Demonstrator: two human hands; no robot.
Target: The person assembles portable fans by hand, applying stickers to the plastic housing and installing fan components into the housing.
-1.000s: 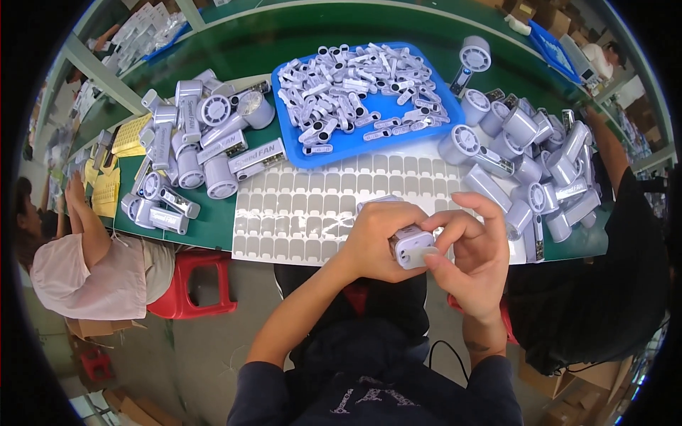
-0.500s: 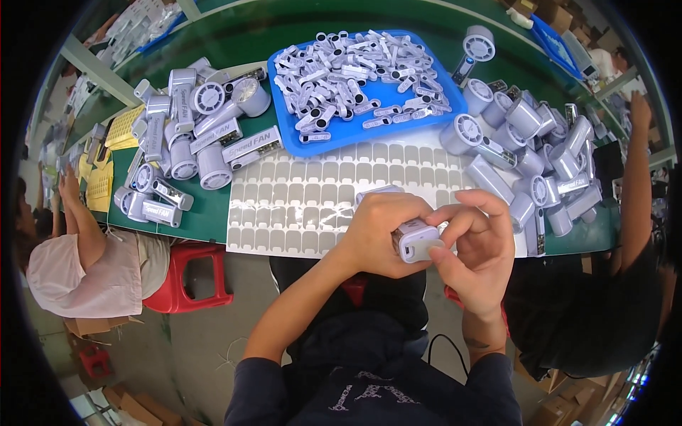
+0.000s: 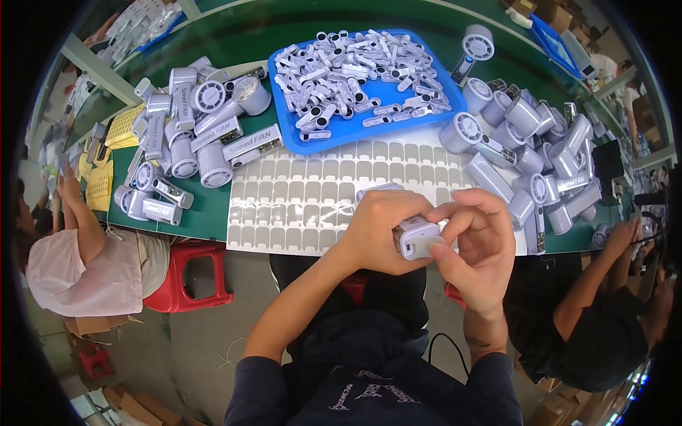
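My left hand (image 3: 386, 231) is wrapped around a pale lilac handheld fan (image 3: 418, 233), its handle end turned toward me. A small slot shows in that end face. At the end's right edge, my right hand (image 3: 477, 248) pinches with thumb and forefinger a small greyish sticker (image 3: 435, 248), which lies against the end face. The other right fingers are curled. The fan's head is mostly hidden behind my left hand. Beneath my hands, a sheet of grey rounded stickers (image 3: 312, 192) lies on the table.
A blue tray (image 3: 312, 148) heaped with small white-and-black parts stands beyond the sheet. Piles of handheld fans lie left (image 3: 185, 163) and right (image 3: 529, 167); one fan (image 3: 477, 44) stands behind the tray. Co-workers sit at both sides, near a red stool (image 3: 186, 284).
The fan's end has tilted up slightly, and my right thumb stays pressed at its edge. The co-worker on the right has lowered an arm and leaned away.
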